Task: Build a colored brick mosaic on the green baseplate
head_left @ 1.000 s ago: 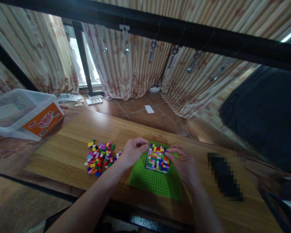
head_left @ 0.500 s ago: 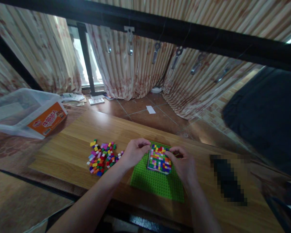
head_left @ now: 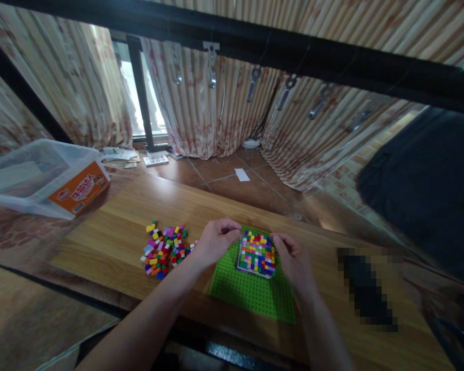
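Note:
A square block of many-coloured toy bricks (head_left: pixel 257 253) sits on a green studded baseplate (head_left: pixel 251 296), toward its far side. My left hand (head_left: pixel 217 241) is by the block's far left corner, thumb and forefinger pinched; whatever is between them is too small to make out. My right hand (head_left: pixel 294 257) is at the block's far right edge, its fingers curled and thumb drawn in beside the bricks. Whether it grips anything there is hidden. A heap of loose bricks (head_left: pixel 166 250) lies on the table left of my left hand, partly behind my forearm.
The wooden table (head_left: pixel 119 226) carries a dark pixelated object (head_left: pixel 367 291) on the right. A clear plastic box (head_left: pixel 31 198) with an orange label stands at the left. Papers (head_left: pixel 118 154) lie on the floor beyond. A black bar (head_left: pixel 232 33) crosses above.
My right hand has drawn back from over the block's top to its right edge, and its fingers have come closer together. My left hand stays pinched in place. The view has shifted slightly.

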Demonstrator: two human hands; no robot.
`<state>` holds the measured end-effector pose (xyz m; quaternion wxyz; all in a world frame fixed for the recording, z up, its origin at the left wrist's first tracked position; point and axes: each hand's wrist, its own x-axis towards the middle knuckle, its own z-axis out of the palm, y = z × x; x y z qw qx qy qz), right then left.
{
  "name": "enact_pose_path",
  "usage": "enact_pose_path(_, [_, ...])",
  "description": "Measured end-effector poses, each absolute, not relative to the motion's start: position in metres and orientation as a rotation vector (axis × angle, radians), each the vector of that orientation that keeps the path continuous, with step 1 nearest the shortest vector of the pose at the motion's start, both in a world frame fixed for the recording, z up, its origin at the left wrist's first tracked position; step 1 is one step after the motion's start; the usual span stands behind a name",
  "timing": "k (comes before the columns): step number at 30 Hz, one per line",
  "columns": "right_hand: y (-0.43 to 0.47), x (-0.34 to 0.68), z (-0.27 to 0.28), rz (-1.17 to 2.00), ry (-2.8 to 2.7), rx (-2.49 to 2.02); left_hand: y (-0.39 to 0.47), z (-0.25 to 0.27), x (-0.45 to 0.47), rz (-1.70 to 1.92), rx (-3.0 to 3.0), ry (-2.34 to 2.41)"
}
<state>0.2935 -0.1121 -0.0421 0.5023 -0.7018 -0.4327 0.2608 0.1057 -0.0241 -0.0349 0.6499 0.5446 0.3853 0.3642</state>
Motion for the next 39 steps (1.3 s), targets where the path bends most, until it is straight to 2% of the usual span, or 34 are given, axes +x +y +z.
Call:
enact_pose_path(27, [-0.112,0.294,-0.047,0.581,-1.138,-1.822,-0.011,-0.031,0.089,0.933,1.321,0.888])
enact_pose_path(32, [-0.113,0.298,-0.053,0.589,-1.096,-1.888,0.02,-0.016,0.019,1.037,1.504,1.34])
enact_pose_path(34, [-0.113,0.298,-0.052,0.563,-1.087,-1.928,0.027,-0.01,-0.015,0.91,1.63,1.727])
enact_pose_path(36, [-0.112,0.299,-0.051,0.527,-1.074,-1.963,0.029,-0.007,-0.041,0.632,1.676,2.055])
enact_pose_path(39, [-0.112,0.301,-0.049,0.508,-1.049,-1.97,0.027,-0.008,-0.057,0.251,1.735,2.16])
